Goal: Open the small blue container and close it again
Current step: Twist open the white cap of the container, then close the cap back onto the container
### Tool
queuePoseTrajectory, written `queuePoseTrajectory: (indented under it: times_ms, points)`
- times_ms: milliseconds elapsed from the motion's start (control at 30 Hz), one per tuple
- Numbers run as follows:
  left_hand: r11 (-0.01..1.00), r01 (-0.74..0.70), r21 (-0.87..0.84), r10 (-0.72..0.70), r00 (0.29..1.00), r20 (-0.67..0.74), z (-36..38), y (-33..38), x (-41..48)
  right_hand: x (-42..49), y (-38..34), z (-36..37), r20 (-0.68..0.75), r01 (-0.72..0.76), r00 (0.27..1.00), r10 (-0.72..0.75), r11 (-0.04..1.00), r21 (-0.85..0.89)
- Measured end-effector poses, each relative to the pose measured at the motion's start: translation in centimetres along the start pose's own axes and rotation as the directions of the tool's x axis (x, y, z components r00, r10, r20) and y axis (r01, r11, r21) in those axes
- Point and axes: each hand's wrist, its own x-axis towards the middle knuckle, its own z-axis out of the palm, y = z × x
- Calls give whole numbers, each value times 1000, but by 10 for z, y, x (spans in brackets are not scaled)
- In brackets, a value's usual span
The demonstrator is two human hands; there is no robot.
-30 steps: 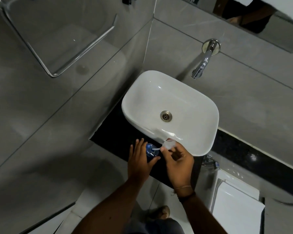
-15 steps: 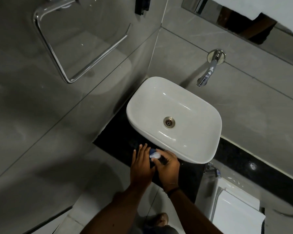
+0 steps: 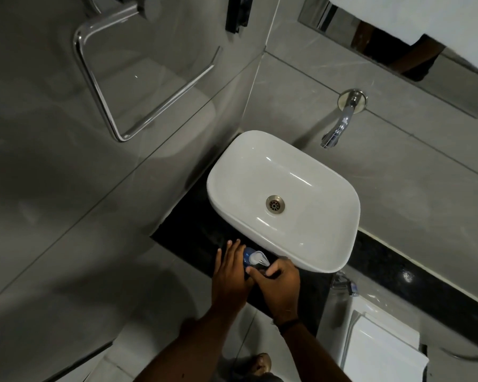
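A white basin [image 3: 309,172] sits on the black desk [image 3: 199,232]; a chrome tap [image 3: 340,125] at one o'clock, towel ring [image 3: 100,86] at ten.

Both hands meet at the small blue container [image 3: 247,255] on the black counter [image 3: 193,232]: left hand [image 3: 231,277] beside it, right hand [image 3: 279,282] on its clear lid [image 3: 257,257].

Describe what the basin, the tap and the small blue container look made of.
Basin: likely glazed white ceramic, glossy with streak highlights. Tap: chromed metal, mirror-like reflections. Small blue container: probably translucent blue plastic with a clear plastic top; hands hide most of it.
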Motion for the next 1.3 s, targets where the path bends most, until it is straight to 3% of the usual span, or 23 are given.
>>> queuePoseTrajectory:
  times_ms: [167, 300, 467, 600, 733, 800, 867, 967, 1167, 1300]
  points:
    - [1000, -11, 24, 10, 1000, 27, 4, -4, -2, -4, 0, 2, 153, 45, 987, -44, 999, -6]
    - [999, 31, -32, -30, 999, 14, 1, -1, 1, -3, 4, -2, 12, 19, 1000, -19, 1000, -14]
    - [1000, 23, 15, -24, 998, 64, 0, -2, 0, -3, 3, 1, 177, 26, 984, -25, 1000, -5]
    - [996, 32, -85, -32, 999, 1, -3, 1, 1, 3, 7, -2, 32, 14, 999, -14, 1000, 26]
    - [994, 42, -101, -42, 999, 9, -4, 1, 1, 8, 14, -3, 268, 12, 963, -24, 999, 45]
    - [996, 20, -88, -18, 1000, 18, -4, 0, 1, 12, 11, -1, 302, 33, 953, -31, 999, 0]
    - [997, 10, -72, -7, 999, 33, -4, -1, 1, 12, 6, 2, 262, 22, 965, -15, 1000, -21]
    - [999, 22, -50, -20, 999, 42, -4, 1, 1, 7, -1, 10, 137, -112, 985, 109, 994, 13]
    - [1000, 22, 9, -22, 999, 25, -6, 4, 2, 4, -11, 35, -63, -314, 947, 315, 949, 36]
    - [1000, 6, 6, -6, 1000, -6, -7, 7, 2, 7, -5, 32, 0, -231, 973, 231, 973, 14]
